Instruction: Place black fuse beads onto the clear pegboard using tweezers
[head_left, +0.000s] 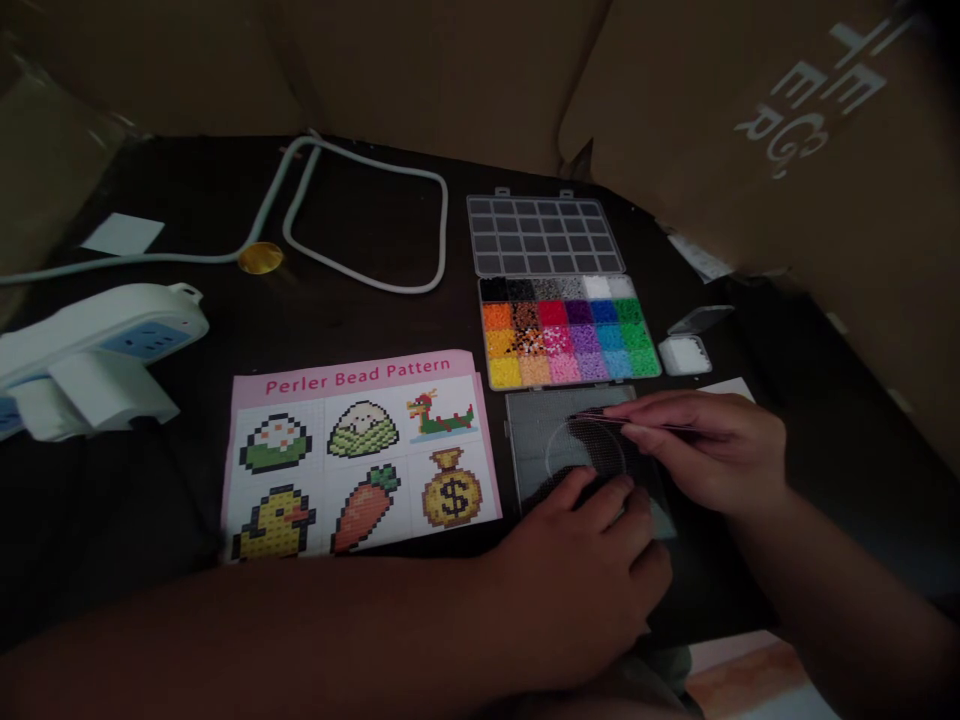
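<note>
My right hand (712, 445) pinches a pair of thin tweezers (619, 417), their tips over the upper part of a clear square pegboard (540, 440). A small dark patch, perhaps black beads, shows by the tips; I cannot make out whether a bead is between them. Resting on the lower part of the board is my left hand (592, 570), fingers apart and holding nothing, covering much of it. Just beyond the board lies a sorted bead box (577, 340) of many colours, its compartmented lid (544, 235) folded back. Black and white beads lie scattered over some of its cells.
Left of the board is a Perler Bead Pattern sheet (360, 450). A small lidded box of white beads (684, 355) stands right of the bead box. A power strip (112, 350), grey cable (442, 230) and gold disc (260, 258) lie further left. Cardboard walls (450, 70) enclose the back.
</note>
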